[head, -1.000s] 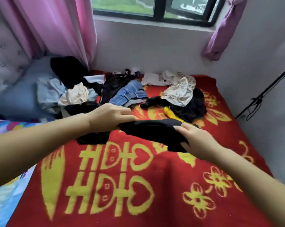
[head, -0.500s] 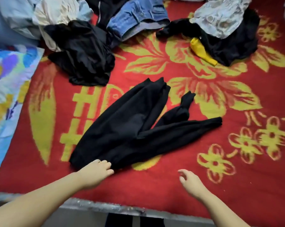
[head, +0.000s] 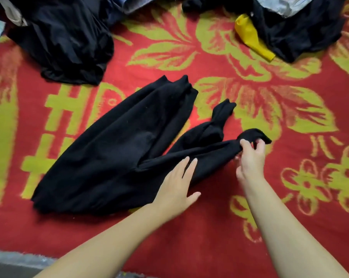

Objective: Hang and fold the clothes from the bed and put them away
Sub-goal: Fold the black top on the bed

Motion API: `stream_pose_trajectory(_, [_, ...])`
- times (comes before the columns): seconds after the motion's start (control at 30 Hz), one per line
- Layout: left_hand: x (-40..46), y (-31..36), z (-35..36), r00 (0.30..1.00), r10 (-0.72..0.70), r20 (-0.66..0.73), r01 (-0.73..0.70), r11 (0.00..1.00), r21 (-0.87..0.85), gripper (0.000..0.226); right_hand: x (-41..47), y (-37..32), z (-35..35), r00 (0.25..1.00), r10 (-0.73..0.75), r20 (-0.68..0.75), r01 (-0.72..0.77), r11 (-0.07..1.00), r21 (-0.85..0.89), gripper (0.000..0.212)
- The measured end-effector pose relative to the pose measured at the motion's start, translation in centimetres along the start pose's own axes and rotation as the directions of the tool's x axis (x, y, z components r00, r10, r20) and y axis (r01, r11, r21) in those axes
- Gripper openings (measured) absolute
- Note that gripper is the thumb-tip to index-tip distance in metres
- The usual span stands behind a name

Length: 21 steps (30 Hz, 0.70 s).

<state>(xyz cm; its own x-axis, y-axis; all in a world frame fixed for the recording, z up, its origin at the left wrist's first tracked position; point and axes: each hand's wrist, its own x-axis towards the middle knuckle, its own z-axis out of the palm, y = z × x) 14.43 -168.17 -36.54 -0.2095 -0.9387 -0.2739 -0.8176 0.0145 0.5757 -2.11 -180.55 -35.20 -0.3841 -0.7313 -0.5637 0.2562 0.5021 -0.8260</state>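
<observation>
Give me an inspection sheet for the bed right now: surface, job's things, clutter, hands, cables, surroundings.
Surface: red blanket with yellow pattern, covering the bed.
Job's things: black garment spread flat, one leg bunched.
Clutter: black clothes pile far left; another dark pile far right, beside a yellow item.
Hands: left hand flat on the garment; right hand has a grip on the leg end.
Cables: nothing seen.
Surroundings: grey bed edge.

Red bed (head: 189, 247) w/ black clothes (head: 113, 149)
</observation>
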Motion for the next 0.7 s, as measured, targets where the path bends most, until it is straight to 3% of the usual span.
stream_pose_trajectory(0.03, [1.3,1.2,-0.7,0.997,-0.008,-0.073,-0.003,0.99,-0.142,0.091,-0.9,-1.0,0.9,0.981,-0.077,0.179,0.086,0.995,-0.044,0.031])
stream_pose_trajectory(0.1, [4.5,3.4,-2.2,0.975,-0.077,-0.208,-0.017,0.909,-0.417,0.092,-2.6,-2.9,2.5,0.833,-0.088,0.546,0.157,0.984,-0.081,0.031])
stream_pose_trajectory(0.13, [6.3,3.9,-3.2,0.952,-0.166,-0.258,0.004,0.847,-0.531,0.082,-2.8,-3.7,3.0,0.731,-0.082,0.678,0.199,0.975,-0.097,0.03])
stream_pose_trajectory(0.17, [8.1,4.0,-4.4,0.912,-0.273,-0.306,0.027,0.784,-0.62,0.065,-2.3,-4.3,3.4,0.683,-0.093,0.725,0.259,0.958,-0.121,0.028])
stream_pose_trajectory(0.2, [9.6,3.7,-5.5,0.855,-0.386,-0.345,0.059,0.734,-0.677,0.044,-1.2,-4.6,3.8,0.718,-0.129,0.684,0.306,0.941,-0.144,0.027])
stream_pose_trajectory(0.23, [10.8,2.8,-6.6,0.795,-0.487,-0.362,0.082,0.677,-0.731,0.025,0.2,-4.8,4.2,0.814,-0.156,0.559,0.309,0.932,-0.19,0.027])
stream_pose_trajectory(0.3, [11.6,0.3,-8.7,0.726,-0.594,-0.345,0.035,0.534,-0.845,0.013,3.8,-3.8,4.4,0.973,-0.094,0.21,0.163,0.925,-0.343,0.026])
stream_pose_trajectory(0.37, [10.9,-1.7,-10.6,0.748,-0.594,-0.295,-0.047,0.396,-0.917,0.015,5.7,-1.5,4.4,0.99,0.135,0.047,-0.1,0.891,-0.444,0.04])
stream_pose_trajectory(0.43, [9.7,-2.6,-11.9,0.772,-0.564,-0.292,-0.097,0.35,-0.932,0.015,6.3,0.8,4.8,0.94,0.334,0.073,-0.254,0.825,-0.505,0.054])
stream_pose_trajectory(0.47, [9.2,-2.7,-12.4,0.77,-0.566,-0.295,-0.106,0.343,-0.933,0.014,6.1,1.4,5.1,0.921,0.371,0.115,-0.257,0.805,-0.534,0.048])
stream_pose_trajectory(0.57, [8.1,-1.4,-14.1,0.743,-0.594,-0.308,-0.117,0.337,-0.934,0.006,5.1,0.1,5.4,0.953,0.234,0.192,-0.119,0.873,-0.474,0.008])
stream_pose_trajectory(0.63, [7.6,0.3,-14.8,0.746,-0.558,-0.362,-0.172,0.363,-0.916,0.006,4.2,-1.8,4.0,0.981,-0.005,0.194,0.086,0.907,-0.411,0.015])
stream_pose_trajectory(0.7, [7.6,3.2,-14.5,0.74,-0.44,-0.509,-0.231,0.545,-0.806,0.008,2.4,-3.5,1.5,0.961,-0.214,0.175,0.268,0.879,-0.394,0.017])
